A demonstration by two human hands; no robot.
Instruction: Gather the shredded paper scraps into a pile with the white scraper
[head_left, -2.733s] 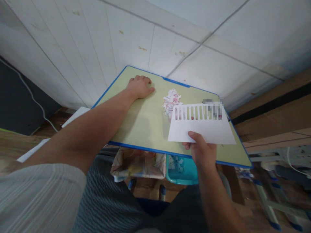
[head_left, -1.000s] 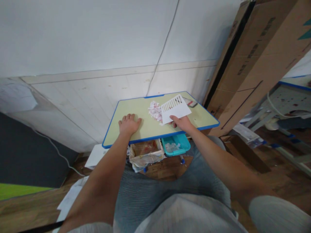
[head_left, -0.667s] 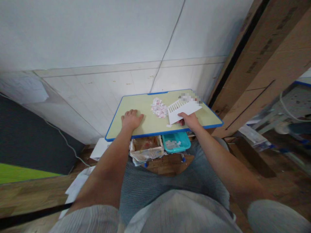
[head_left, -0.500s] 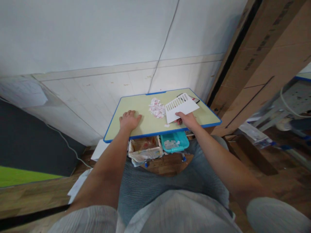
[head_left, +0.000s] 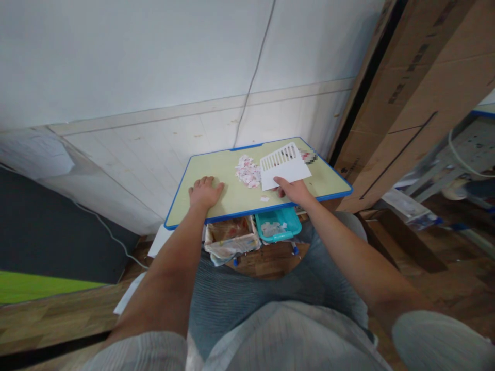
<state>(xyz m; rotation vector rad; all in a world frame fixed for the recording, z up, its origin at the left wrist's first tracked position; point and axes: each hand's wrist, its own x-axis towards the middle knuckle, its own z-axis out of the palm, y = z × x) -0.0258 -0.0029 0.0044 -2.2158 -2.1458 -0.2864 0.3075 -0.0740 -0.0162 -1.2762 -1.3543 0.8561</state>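
My right hand (head_left: 291,188) grips the lower edge of a white card sheet (head_left: 285,176), thumb on top and fingers underneath. A row of narrow slots is cut along the sheet's far side. My left hand (head_left: 204,192) lies flat on the left part of the pale, blue-edged table (head_left: 228,201), fingers spread, holding nothing. Between the hands, just left of the sheet, sits a pile of small white and pinkish paper pieces (head_left: 248,171). One loose paper piece (head_left: 265,199) lies near the table's front edge.
Under the table front are a lined bin (head_left: 232,246) and a turquoise basket (head_left: 279,238) with white scraps inside. A blurred item (head_left: 308,155) lies behind the sheet. Large cardboard (head_left: 390,103) stands at the right, a white wall (head_left: 154,62) behind.
The white sheet in my right hand has shifted slightly left and turned a little. My left hand stays flat on the table.
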